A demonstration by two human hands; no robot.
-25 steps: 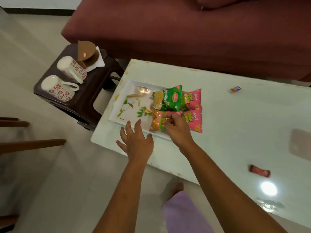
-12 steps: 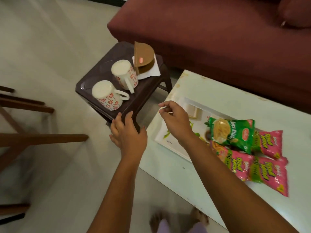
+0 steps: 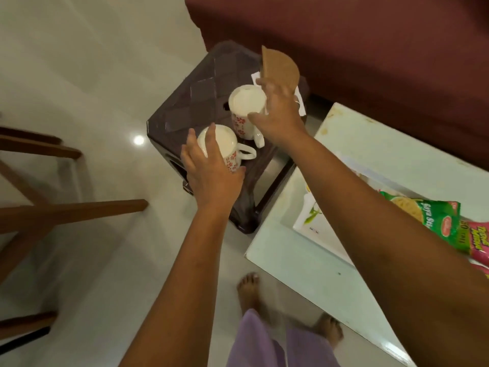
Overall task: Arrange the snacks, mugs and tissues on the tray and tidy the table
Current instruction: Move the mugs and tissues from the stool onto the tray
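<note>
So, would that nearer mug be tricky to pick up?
Probably rigid and weighty: the mug looks ceramic. Its glossy side may slip in the left hand. Likely fragile if dropped on the hard floor.

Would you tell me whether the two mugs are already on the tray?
No, the near mug and the far mug both stand on the dark stool, not on the tray.
</note>
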